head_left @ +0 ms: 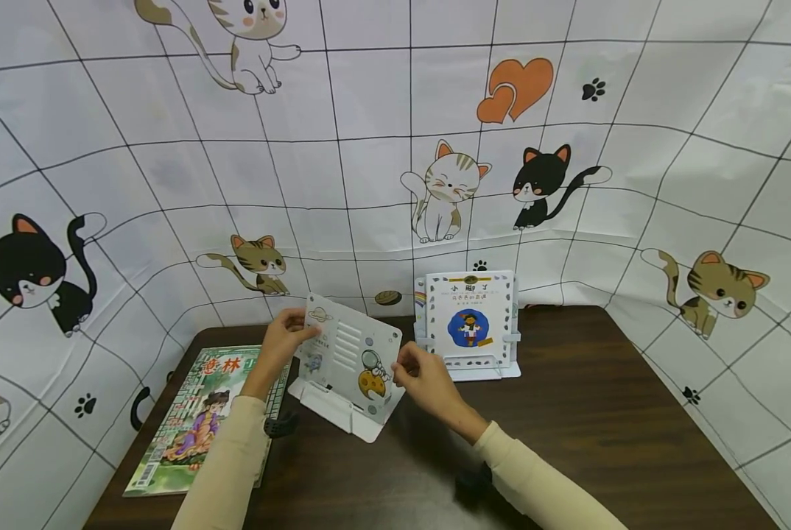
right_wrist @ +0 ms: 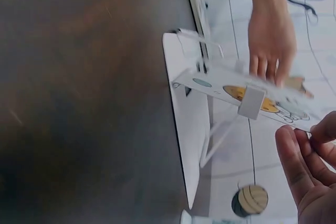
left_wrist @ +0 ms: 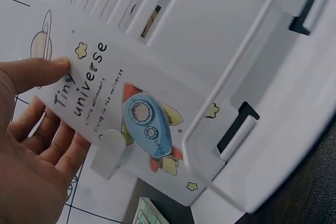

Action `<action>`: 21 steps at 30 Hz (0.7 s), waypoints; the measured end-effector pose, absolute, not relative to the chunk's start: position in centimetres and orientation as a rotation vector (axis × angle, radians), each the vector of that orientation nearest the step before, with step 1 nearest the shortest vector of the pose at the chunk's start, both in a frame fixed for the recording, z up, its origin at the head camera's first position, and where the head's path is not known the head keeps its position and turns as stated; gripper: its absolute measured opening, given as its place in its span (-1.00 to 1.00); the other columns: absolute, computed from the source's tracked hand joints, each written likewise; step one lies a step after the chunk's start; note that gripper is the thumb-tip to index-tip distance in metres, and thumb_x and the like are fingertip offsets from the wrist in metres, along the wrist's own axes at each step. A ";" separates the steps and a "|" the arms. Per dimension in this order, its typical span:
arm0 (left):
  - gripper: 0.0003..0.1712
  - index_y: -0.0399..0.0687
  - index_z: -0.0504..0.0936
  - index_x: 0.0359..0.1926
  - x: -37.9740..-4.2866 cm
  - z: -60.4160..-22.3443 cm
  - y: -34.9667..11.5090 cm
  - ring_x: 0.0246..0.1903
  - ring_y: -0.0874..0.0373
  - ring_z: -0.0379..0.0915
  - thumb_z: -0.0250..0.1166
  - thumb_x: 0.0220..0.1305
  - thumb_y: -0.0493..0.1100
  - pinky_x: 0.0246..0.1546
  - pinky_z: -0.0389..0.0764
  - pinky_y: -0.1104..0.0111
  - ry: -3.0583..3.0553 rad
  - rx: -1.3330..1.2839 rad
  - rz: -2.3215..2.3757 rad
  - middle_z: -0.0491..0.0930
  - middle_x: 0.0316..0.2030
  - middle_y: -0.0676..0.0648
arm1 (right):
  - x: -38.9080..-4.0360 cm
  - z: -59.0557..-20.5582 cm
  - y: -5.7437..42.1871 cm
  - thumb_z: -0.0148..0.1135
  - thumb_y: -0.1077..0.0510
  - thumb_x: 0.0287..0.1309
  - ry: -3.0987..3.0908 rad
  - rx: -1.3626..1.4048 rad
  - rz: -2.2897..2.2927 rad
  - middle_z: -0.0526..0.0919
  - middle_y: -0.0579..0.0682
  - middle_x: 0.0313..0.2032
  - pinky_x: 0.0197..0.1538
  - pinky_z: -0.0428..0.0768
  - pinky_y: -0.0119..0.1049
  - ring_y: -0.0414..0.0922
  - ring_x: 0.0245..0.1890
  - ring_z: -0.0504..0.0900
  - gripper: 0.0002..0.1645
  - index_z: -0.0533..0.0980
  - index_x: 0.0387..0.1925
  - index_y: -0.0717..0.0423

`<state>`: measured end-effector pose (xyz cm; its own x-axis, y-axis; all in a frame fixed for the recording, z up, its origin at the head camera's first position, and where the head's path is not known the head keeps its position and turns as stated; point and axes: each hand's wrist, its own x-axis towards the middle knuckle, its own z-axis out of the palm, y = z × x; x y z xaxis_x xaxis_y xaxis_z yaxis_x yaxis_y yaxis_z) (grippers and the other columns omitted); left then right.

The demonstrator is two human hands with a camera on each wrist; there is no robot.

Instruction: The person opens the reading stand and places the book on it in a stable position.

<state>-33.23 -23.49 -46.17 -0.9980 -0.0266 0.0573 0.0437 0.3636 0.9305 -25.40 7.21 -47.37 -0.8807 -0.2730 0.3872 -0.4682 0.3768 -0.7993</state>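
Note:
A white book stand (head_left: 362, 324) with space drawings and slots in its back panel is tilted between both hands. My left hand (head_left: 286, 342) pinches the panel's left edge, thumb in front beside the words "Tiny universe" in the left wrist view. At the right edge, my right hand (head_left: 429, 379) pinches the panel between thumb and fingers, near the astronaut drawing. A wire bar and white base (head_left: 336, 408) lie along its bottom. The right wrist view shows the stand (right_wrist: 184, 114) edge-on, with a small side clip (right_wrist: 252, 102). No book rests on it.
A magazine (head_left: 203, 427) with a colourful cover lies flat on the dark wooden table (head_left: 568, 412) at the left. At the back, a white picture book (head_left: 501, 313) stands upright on a second white stand (head_left: 484, 374). Behind hangs a cat-printed sheet (head_left: 369, 177).

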 end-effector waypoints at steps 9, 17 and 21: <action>-0.38 -0.34 0.38 0.33 -33.0 -46.4 -23.3 0.07 -0.01 0.52 0.42 0.44 -0.16 -0.11 0.52 0.46 -2.493 0.089 -1.703 0.55 0.13 -0.29 | -29.7 -46.4 7.8 0.36 0.28 0.37 -2.514 0.549 1.265 0.71 -0.01 -0.41 -0.36 0.56 -0.42 -0.25 -0.45 0.60 -0.87 0.55 -0.31 0.12; -0.45 -0.33 0.41 0.23 -33.1 -46.6 -23.1 -0.20 0.21 0.51 0.45 0.42 -0.17 -0.24 0.56 0.48 -2.431 0.140 -1.677 0.59 -0.02 -0.22 | -32.1 -45.8 7.5 0.32 0.22 0.43 -2.579 0.472 1.130 0.72 0.03 -0.39 -0.40 0.53 -0.37 -0.20 -0.49 0.58 -0.90 0.58 -0.27 0.15; -0.46 -0.33 0.43 0.19 -33.3 -46.7 -23.2 -0.26 0.23 0.50 0.47 0.40 -0.15 -0.29 0.54 0.47 -2.426 0.171 -1.607 0.60 -0.08 -0.21 | -33.0 -45.6 7.0 0.32 0.19 0.45 -2.608 0.416 1.098 0.71 0.03 -0.40 -0.41 0.49 -0.37 -0.20 -0.51 0.54 -0.87 0.60 -0.27 0.14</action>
<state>-33.27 -23.16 -46.72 -0.9676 -0.2202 0.1231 0.0275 0.3929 0.9192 -32.95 6.95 -45.65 -0.9194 -0.1532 0.3623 -0.3663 0.6695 -0.6462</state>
